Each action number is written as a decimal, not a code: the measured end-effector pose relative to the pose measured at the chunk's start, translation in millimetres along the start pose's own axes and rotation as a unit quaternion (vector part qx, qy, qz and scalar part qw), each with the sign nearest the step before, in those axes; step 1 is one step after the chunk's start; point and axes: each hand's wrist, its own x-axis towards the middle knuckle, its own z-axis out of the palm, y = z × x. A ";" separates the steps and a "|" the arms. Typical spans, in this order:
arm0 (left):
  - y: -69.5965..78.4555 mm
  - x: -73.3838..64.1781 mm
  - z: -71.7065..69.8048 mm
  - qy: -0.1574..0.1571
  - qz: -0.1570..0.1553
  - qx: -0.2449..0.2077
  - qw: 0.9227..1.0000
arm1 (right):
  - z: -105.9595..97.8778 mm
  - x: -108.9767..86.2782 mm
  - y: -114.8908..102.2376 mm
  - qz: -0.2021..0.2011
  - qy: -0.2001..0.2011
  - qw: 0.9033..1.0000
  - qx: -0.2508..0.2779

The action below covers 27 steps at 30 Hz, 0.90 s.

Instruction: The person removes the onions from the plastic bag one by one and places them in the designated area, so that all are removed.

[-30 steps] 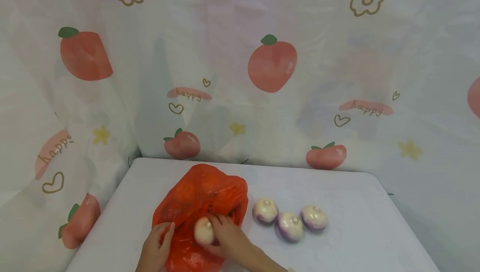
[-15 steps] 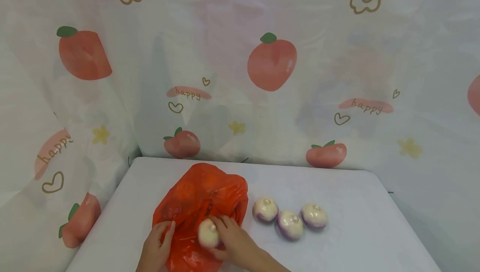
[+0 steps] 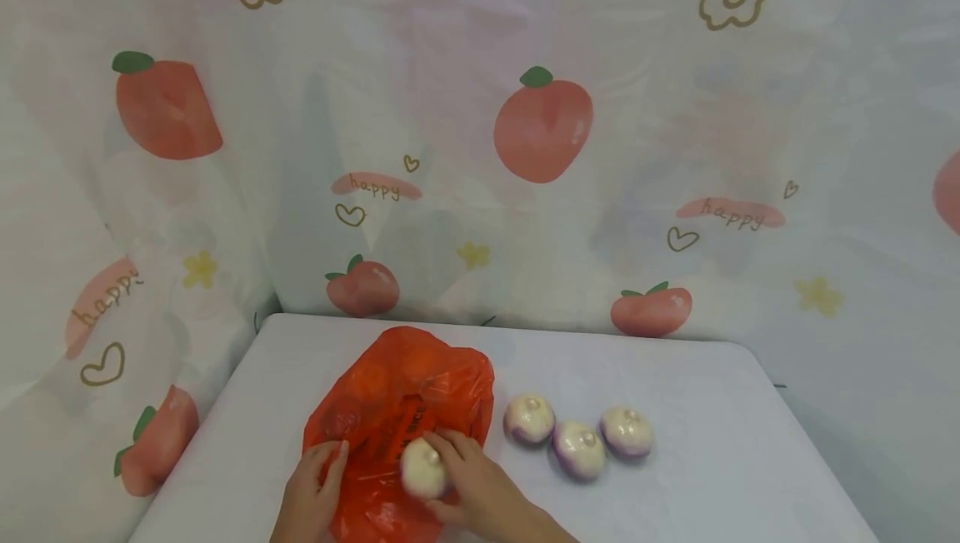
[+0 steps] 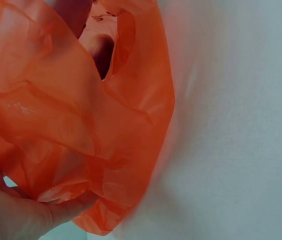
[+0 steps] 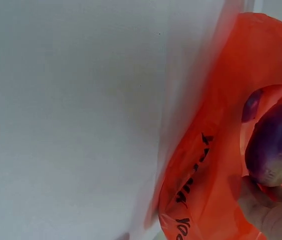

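A red-orange plastic bag (image 3: pixel 375 418) with dark print lies on the table, round things showing through its film. My left hand (image 3: pixel 309 485) grips the near left edge of the bag's mouth; in the left wrist view its thumb (image 4: pixel 73 207) lies along the film. Over the mouth, my right hand (image 3: pixel 480 485) holds a white-and-purple turnip (image 3: pixel 424 470) between thumb and fingers. From the right wrist, that turnip's purple side (image 5: pixel 275 145) shows within the opening, with another purple thing (image 5: pixel 251 106) behind it.
Three more white-and-purple turnips, a left one (image 3: pixel 529 420), a middle one (image 3: pixel 579 451) and a right one (image 3: pixel 627 432), sit right of the bag on the white table (image 3: pixel 712 476). A fruit-print curtain (image 3: pixel 540 268) hangs behind the table and along its left side.
My right hand has moved slightly right and toward me with the turnip, and more of the bag's print shows. My left hand keeps its place at the bag's edge.
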 end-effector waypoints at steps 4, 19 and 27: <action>0.4 0.9 -0.8 -0.002 0.002 0.002 1.000 | -3.6 -3.6 -0.1 0.018 0.007 1.000 0.005; 2.8 -1.7 0.0 -0.012 -0.005 0.004 1.000 | -26.8 -21.3 7.1 0.014 0.039 0.999 -0.005; 3.0 -2.9 -0.8 -0.008 -0.007 0.005 1.000 | -35.3 -29.0 2.3 0.007 0.042 0.999 -0.013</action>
